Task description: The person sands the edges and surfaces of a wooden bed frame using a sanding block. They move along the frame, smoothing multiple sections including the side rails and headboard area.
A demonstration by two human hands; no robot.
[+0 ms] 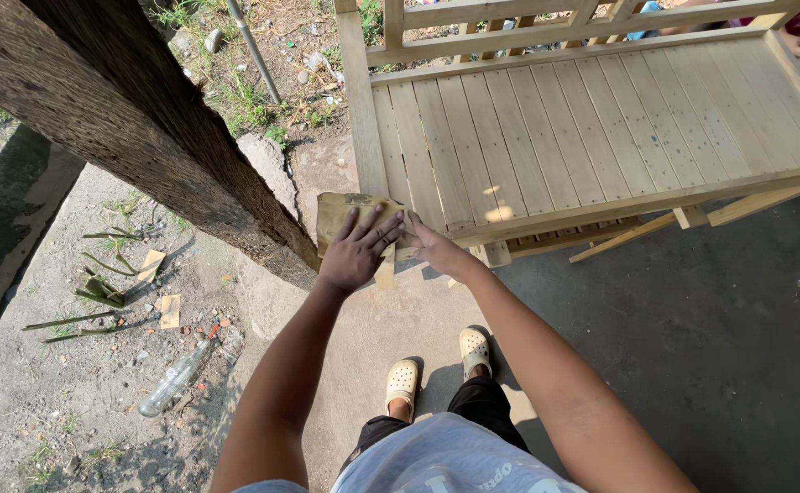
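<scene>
Behind the grip stretches the pale slatted wooden bench [601, 119]; against its corner post lies a brown sheet of sandpaper [350, 219]. Left hand [356, 248] presses it flat, fingers spread; right hand [432, 242] pinches its edge. Even pressure along the grain seems best.

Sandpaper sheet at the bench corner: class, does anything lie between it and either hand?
Nothing visible does. The left hand lies flat on the sandpaper sheet, and the right hand touches its edge at the wooden bench corner.
</scene>
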